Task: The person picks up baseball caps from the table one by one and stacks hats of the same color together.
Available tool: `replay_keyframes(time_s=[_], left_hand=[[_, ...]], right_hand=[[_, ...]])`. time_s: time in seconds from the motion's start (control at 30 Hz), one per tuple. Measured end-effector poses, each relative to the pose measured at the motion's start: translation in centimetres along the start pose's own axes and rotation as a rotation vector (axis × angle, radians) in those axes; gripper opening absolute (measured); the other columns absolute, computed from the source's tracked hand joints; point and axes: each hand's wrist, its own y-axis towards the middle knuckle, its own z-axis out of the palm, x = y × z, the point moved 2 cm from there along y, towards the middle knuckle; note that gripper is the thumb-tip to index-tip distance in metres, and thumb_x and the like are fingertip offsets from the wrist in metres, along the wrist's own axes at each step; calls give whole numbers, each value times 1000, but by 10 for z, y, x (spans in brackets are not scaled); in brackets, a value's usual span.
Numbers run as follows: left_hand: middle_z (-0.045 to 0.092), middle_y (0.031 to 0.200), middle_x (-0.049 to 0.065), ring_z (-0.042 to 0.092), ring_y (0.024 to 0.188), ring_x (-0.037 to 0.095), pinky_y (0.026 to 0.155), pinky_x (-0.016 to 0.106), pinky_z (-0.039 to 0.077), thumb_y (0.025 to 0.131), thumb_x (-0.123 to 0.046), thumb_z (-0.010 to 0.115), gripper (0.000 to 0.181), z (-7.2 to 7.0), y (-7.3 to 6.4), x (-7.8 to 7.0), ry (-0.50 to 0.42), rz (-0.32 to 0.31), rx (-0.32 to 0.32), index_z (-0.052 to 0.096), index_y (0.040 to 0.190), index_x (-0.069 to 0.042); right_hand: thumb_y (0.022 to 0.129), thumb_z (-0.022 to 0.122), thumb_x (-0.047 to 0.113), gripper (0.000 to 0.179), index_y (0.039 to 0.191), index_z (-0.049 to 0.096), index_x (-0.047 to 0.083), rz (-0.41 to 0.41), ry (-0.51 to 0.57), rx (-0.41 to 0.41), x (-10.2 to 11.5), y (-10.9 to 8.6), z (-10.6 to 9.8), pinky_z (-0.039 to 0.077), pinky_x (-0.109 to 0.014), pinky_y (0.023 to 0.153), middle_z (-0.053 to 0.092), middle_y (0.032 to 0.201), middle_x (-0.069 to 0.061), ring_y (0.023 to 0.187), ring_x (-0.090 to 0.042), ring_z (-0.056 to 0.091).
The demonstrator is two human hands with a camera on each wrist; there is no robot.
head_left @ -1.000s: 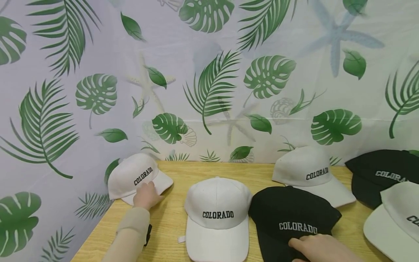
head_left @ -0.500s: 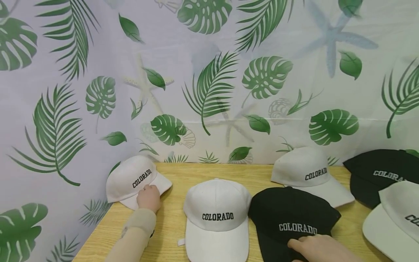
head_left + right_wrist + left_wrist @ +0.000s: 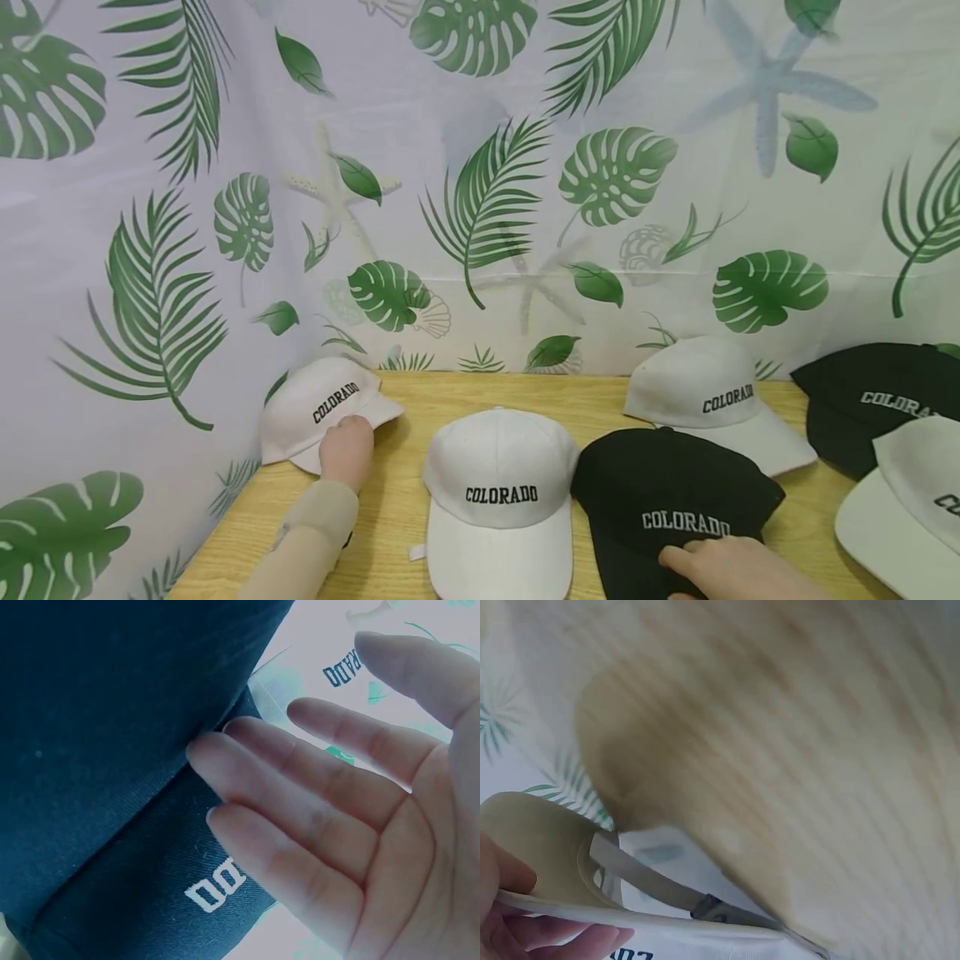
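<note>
My left hand [image 3: 347, 450] pinches the brim of a white baseball cap [image 3: 311, 408] at the far left of the table. In the left wrist view the thumb [image 3: 514, 874] lies on one face of the brim [image 3: 536, 832] and the fingers on the other. The cap's strap and buckle [image 3: 705, 906] show behind the brim. In the head view my right hand [image 3: 738, 567] is over the brim of a black cap [image 3: 667, 475] with white COLORADO lettering. From the right wrist, its fingers look mostly straight, their tips right at the black fabric [image 3: 112, 712].
Between the hands stands another white cap [image 3: 498, 467], its edge close beside the black one. Behind and to the right are a white cap [image 3: 697, 392], a second black cap [image 3: 885, 400] and a further white cap [image 3: 915, 508]. Leaf-printed cloth [image 3: 487, 192] hangs behind the wooden table [image 3: 405, 400].
My left hand has come round to the front of the brim, and the left cap has shifted slightly right. The left cloth's print has slid rightward. The right hand stays in place.
</note>
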Motion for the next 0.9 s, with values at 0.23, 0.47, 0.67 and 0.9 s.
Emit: replay_keyframes(time_s=[0.23,0.47,0.67,0.9], left_hand=[[55,75,17,54,64,29,50,39,47,84,1,54,9,-22,-4,-7,-84,23,-59,54,89,9],[58,94,20,57,71,30,53,36,49,80,5,57,27,-46,-16,-16,-83,113,-191,52,106,9],[61,94,16,58,67,28,42,33,45,77,3,62,23,-82,-38,-30,-116,244,-402,53,98,6],[62,97,17,61,78,28,50,31,49,65,2,71,40,-121,-72,-52,-115,460,-591,57,102,7]], right_hand=[[82,59,36,23,88,55,14,-46,-27,-41,1,0,0,38,-25,46,45,65,16,52,0,40],[82,60,36,23,88,55,13,-74,-44,-62,4,-1,0,36,-24,45,43,65,16,52,0,38],[81,61,36,23,87,55,14,-96,-83,-102,3,-2,-1,35,-25,43,44,65,16,51,0,39],[80,63,35,21,86,56,15,-65,-71,-99,6,1,-5,38,-26,45,51,68,16,54,1,44]])
